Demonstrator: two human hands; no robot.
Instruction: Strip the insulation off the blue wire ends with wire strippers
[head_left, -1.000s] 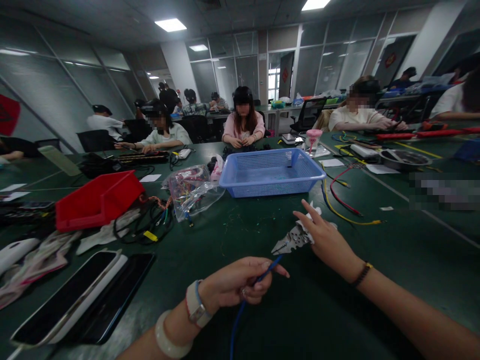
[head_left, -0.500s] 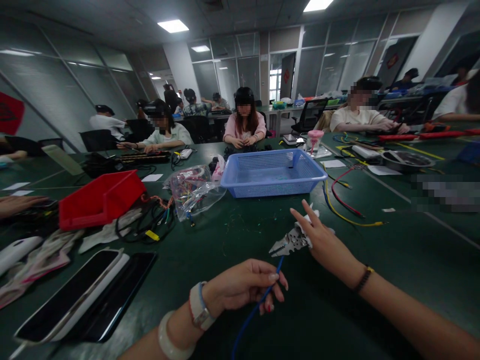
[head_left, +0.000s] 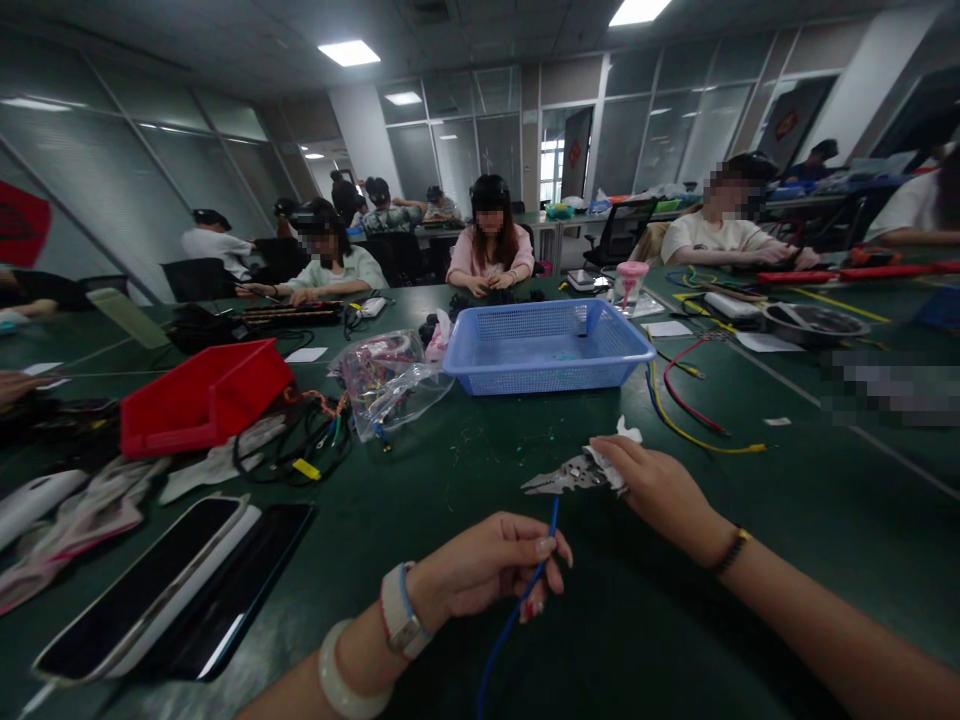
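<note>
Between thumb and fingers, my left hand (head_left: 499, 565) pinches a blue wire (head_left: 511, 622) that runs down to the bottom edge of the view. The wire's upper end meets the jaws of wire-stripping pliers (head_left: 570, 474). My right hand (head_left: 660, 490) is closed around the pliers' handles, which have white wrapping on them. The jaws look pressed together and point left, above my left hand. Whether the wire tip sits inside a jaw notch is too small to tell.
Beyond my hands stands a blue mesh basket (head_left: 547, 378). A red bin (head_left: 202, 400), a clear bag of wires (head_left: 390, 385), gloves (head_left: 82, 530) and two phones (head_left: 142, 590) lie left. Yellow and red wires (head_left: 697, 420) lie right. Several people sit around the tables.
The fingers of my right hand have closed round the pliers' handles, and the jaws have come together, tilting flatter and shifting slightly left. My left hand keeps its pinch on the wire.
</note>
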